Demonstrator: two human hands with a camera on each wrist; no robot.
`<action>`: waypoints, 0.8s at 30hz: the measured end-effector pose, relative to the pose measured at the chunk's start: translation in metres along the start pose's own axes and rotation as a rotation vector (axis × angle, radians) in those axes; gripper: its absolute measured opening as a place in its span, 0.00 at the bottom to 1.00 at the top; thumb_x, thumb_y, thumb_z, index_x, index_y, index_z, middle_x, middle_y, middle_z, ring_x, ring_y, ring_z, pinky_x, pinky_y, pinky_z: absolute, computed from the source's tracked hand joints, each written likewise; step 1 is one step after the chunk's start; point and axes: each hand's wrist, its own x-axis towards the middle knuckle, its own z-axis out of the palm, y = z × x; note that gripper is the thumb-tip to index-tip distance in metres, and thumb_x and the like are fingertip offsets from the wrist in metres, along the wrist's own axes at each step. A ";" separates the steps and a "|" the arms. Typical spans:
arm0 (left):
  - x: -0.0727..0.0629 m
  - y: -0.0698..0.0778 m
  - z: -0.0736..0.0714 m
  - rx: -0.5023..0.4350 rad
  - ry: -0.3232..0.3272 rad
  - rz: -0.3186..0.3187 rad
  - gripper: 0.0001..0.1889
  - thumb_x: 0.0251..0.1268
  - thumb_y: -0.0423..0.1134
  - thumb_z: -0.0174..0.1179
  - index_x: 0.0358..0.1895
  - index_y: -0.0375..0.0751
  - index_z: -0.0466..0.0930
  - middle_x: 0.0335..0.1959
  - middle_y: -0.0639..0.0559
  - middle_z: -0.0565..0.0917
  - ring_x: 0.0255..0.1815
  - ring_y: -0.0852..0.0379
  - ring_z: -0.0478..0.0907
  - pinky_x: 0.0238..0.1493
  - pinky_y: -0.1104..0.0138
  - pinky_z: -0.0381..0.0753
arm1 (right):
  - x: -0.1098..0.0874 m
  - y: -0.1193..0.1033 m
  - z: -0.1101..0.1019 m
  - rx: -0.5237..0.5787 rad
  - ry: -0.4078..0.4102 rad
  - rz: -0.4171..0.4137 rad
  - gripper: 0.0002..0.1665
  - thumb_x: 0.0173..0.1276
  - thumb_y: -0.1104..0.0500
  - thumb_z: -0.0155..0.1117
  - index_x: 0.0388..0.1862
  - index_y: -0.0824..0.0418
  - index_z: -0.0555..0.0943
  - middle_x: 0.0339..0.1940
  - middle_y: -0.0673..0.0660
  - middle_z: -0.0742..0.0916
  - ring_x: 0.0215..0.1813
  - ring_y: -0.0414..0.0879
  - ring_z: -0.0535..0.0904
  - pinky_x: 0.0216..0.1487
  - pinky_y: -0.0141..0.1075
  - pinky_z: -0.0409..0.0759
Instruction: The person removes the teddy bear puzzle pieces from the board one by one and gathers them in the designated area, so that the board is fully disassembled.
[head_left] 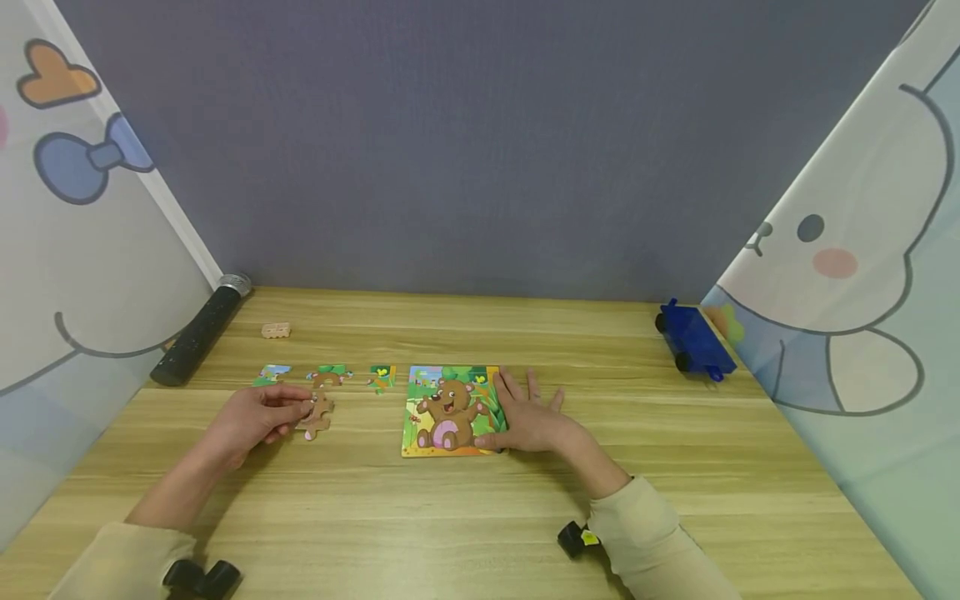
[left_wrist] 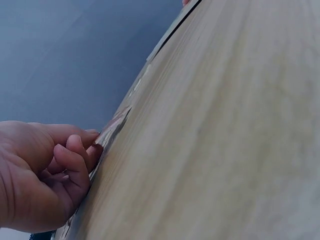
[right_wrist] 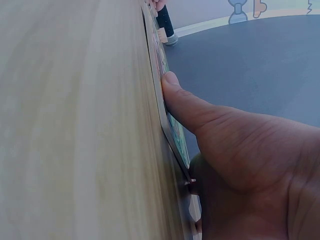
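In the head view my left hand (head_left: 258,419) pinches a brown puzzle piece (head_left: 321,405) between thumb and fingers, low over the wooden table. The wrist view shows the left hand (left_wrist: 45,170) with its fingertips right at the table surface. A square bear picture board (head_left: 448,412) lies flat in the middle. Spread over its right edge is my right hand (head_left: 531,419), thumb on the lower right corner. Seen from the right wrist, the thumb of the right hand (right_wrist: 240,150) rests on the board (right_wrist: 167,110).
Beyond the left hand lie a blue-green piece (head_left: 274,372), a bear-ear piece (head_left: 328,375) and a green piece (head_left: 382,377). A small pink block (head_left: 275,330) and a microphone (head_left: 202,329) are at back left. A blue toy cart (head_left: 693,340) stands back right.
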 end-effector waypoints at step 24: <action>0.007 0.005 0.016 -0.013 0.027 0.055 0.22 0.71 0.38 0.65 0.60 0.26 0.76 0.37 0.51 0.82 0.24 0.61 0.71 0.24 0.69 0.74 | -0.001 -0.001 -0.001 0.001 0.002 -0.003 0.68 0.63 0.26 0.63 0.84 0.58 0.40 0.85 0.55 0.42 0.80 0.67 0.29 0.62 0.81 0.32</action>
